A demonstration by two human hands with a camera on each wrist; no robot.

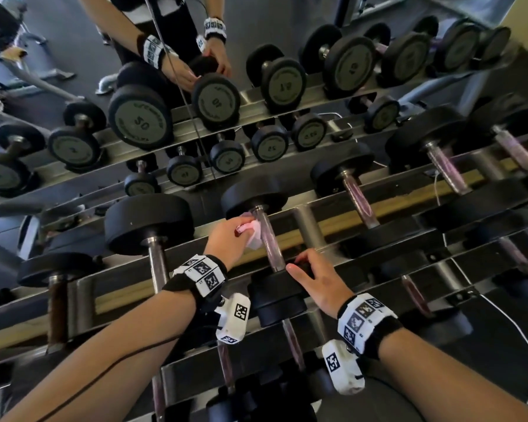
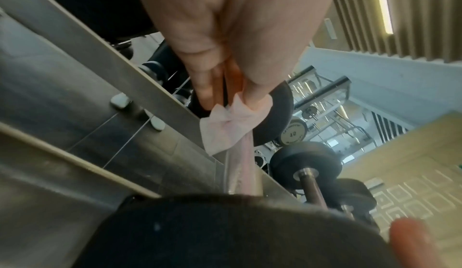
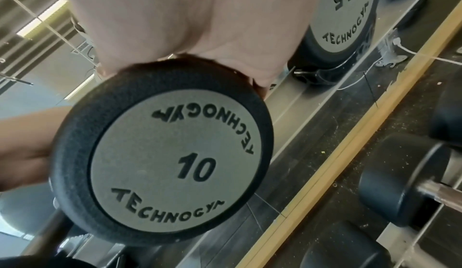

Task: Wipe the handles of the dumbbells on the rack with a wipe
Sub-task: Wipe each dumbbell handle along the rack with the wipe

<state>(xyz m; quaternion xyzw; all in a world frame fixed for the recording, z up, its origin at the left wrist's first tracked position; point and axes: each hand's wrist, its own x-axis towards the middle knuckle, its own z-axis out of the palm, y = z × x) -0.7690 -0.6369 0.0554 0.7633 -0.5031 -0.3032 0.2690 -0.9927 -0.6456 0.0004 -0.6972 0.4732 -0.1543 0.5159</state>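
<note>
A black 10 kg dumbbell [image 1: 256,196] lies on the top tier of the rack [image 1: 314,226], its handle [image 1: 270,242] running toward me. My left hand [image 1: 229,239] pinches a white wipe [image 1: 253,236] against the far end of that handle, just below the far head. In the left wrist view the wipe [image 2: 220,132] is bunched at my fingertips on the handle [image 2: 243,165]. My right hand [image 1: 316,281] lies over the near head [image 1: 275,292], fingers curved over its top edge. The right wrist view shows that head's grey "10" face [image 3: 175,163] under my palm.
More dumbbells sit left [image 1: 150,220] and right [image 1: 342,169] on the same tier, and others on the tier below [image 1: 290,339]. A mirror [image 1: 195,95] behind the rack reflects the weights and my arms. A white cable [image 1: 512,324] trails at right.
</note>
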